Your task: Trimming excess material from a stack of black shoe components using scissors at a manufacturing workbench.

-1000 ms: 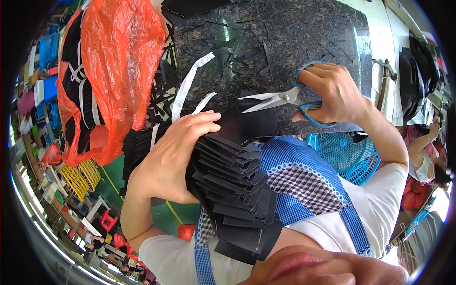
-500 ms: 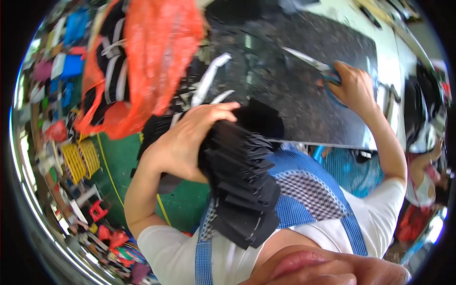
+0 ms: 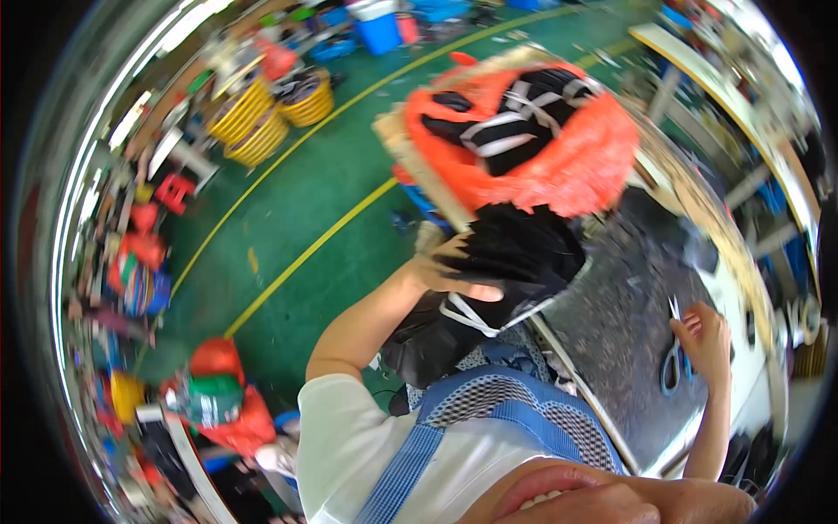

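My left hand [image 3: 456, 278] grips a thick bundle of black fabric pieces [image 3: 524, 253], its thumb lying across the near side. Loose edges of the pieces fan out upward, and a white strip [image 3: 471, 320] hangs below them. Just beyond the bundle is an orange-red plastic bag [image 3: 580, 179], open at the top, with black-and-white striped fabric pieces inside. At the right side of the table, my right hand [image 3: 705, 339] has its fingers closed on the scissors [image 3: 672, 362] near the pivot. The blue handles point toward me and the short visible blades point away.
A dark, stone-patterned tabletop [image 3: 602, 323] spreads between my hands. Black material [image 3: 655, 218] lies at its far end. Yellow baskets [image 3: 253, 127] and a red stool [image 3: 175, 192] stand across the green floor [image 3: 288, 210] on the left. Another bench [image 3: 724, 113] is at the far right.
The view has swung left, bringing more floor and the bag's opening into sight. The black bundle has moved away from my chest toward the bag. My right hand has shifted from the scissors' handles toward the pivot.
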### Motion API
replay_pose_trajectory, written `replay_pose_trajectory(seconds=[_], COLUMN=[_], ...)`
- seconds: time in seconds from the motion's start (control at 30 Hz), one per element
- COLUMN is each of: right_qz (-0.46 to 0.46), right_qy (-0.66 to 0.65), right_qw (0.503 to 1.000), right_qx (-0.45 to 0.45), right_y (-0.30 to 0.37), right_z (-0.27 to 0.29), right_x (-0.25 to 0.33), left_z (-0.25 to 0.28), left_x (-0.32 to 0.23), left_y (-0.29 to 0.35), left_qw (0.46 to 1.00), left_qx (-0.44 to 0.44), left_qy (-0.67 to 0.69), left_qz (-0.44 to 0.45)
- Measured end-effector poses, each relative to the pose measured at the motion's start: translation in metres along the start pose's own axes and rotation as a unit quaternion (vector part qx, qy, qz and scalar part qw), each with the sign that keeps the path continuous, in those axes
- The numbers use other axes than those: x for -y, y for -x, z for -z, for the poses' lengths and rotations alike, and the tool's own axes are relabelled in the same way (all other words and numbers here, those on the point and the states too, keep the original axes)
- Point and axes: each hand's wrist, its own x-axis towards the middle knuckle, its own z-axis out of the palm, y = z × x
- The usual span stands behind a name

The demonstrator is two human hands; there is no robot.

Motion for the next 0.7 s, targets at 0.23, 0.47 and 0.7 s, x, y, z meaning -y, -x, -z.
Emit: replay_pose_trajectory(seconds=[0.23, 0.47, 0.7], right_qz=[0.068, 0.09, 0.13], right_qy=[-0.556, -0.407, -0.43], right_qw=[0.723, 0.609, 0.607], right_qx=[0.404, 0.675, 0.656], right_y=[-0.086, -0.143, -0.077], right_z=[-0.082, -0.194, -0.221], right_x=[0.163, 0.302, 0.388], left_z=[-0.013, -0.05, -0.049], left_x=[-0.082, -0.084, -0.084], left_y=[0.019, 0.063, 0.127], left_qw=[0.968, 0.903, 0.847], left_qx=[-0.05, 0.037, -0.004], left_qy=[-0.231, -0.427, -0.515], left_qz=[-0.088, 0.037, 0.132])
